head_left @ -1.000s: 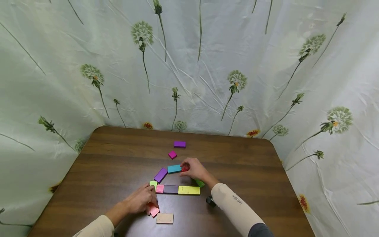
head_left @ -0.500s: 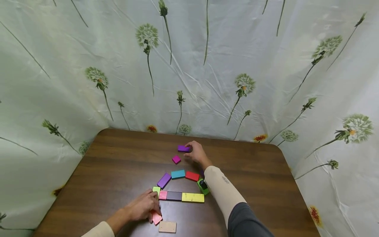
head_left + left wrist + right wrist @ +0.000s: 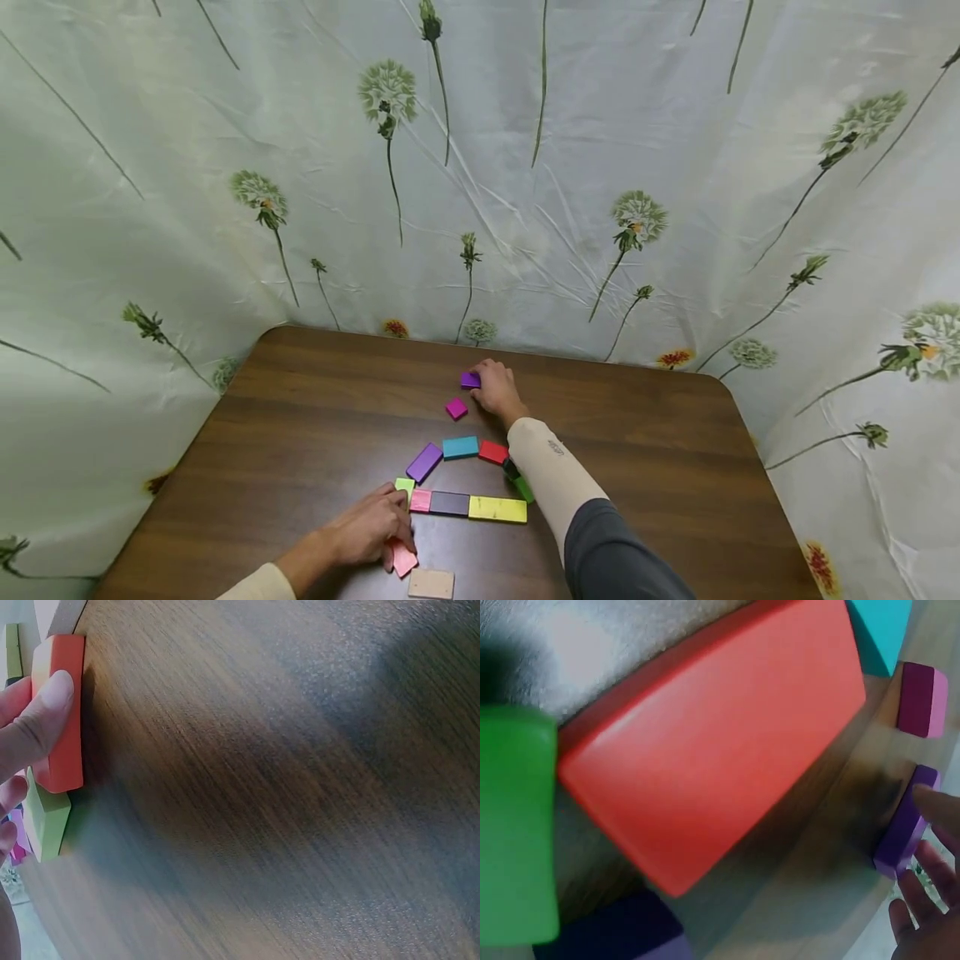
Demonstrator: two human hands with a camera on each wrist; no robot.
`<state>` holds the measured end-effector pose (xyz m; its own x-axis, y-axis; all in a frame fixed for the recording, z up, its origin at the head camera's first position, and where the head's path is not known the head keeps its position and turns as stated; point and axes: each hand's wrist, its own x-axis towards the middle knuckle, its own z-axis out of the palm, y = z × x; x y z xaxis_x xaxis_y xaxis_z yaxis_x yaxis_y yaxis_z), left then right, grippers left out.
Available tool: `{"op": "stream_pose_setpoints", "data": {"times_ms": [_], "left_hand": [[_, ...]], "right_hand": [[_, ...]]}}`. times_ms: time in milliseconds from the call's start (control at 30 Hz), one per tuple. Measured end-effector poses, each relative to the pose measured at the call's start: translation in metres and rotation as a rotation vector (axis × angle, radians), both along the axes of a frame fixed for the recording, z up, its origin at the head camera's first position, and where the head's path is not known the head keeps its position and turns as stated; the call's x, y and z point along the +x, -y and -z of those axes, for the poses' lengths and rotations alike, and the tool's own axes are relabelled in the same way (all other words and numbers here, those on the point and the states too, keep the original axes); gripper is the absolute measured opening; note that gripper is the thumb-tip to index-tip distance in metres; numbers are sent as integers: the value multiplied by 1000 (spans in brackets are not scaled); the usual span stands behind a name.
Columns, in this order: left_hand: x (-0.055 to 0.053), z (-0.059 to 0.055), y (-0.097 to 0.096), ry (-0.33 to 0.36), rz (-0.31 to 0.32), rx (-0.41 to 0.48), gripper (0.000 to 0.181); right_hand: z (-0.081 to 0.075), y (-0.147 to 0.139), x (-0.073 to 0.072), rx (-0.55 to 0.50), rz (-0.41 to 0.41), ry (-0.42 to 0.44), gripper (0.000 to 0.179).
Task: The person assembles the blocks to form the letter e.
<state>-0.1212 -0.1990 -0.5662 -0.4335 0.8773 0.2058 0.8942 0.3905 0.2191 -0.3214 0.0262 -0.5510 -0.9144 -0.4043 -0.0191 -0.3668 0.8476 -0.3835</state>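
My right hand (image 3: 497,390) reaches to the back of the table and grips a purple wooden block (image 3: 469,381) by its right end. In the right wrist view, the thumb lies on one side of that purple block (image 3: 906,825) with fingers at the other. A magenta block (image 3: 457,408) lies just in front. My left hand (image 3: 372,525) pinches a salmon-pink block (image 3: 403,560) near the front, thumb on its face in the left wrist view. Beside those fingers is a light green block (image 3: 405,487). The left palm is hidden from the head camera.
A row of pink (image 3: 421,500), dark grey (image 3: 449,503) and yellow (image 3: 498,509) blocks lies mid-table. Purple (image 3: 424,462), teal (image 3: 460,447), red (image 3: 492,452) and green (image 3: 525,490) blocks curve behind it. A tan block (image 3: 431,583) sits in front; another dark purple block (image 3: 622,930) is beside the red.
The right hand has let go of the red block, left it beside the teal one, and moved back to grip the purple block. The left hand stays on the salmon-pink block.
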Motion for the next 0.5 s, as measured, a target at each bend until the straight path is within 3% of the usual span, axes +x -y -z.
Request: {"op": "stream_pose_setpoints", "data": {"times_ms": [267,500], "left_hand": [[1,-1,-3,-9,8,3,28],[3,-3,-2,-21,-3,8,26]], "right_hand": [[2,-3,3,3,43,15,31],[-5,-11,7,-17,15,12,30]]}}
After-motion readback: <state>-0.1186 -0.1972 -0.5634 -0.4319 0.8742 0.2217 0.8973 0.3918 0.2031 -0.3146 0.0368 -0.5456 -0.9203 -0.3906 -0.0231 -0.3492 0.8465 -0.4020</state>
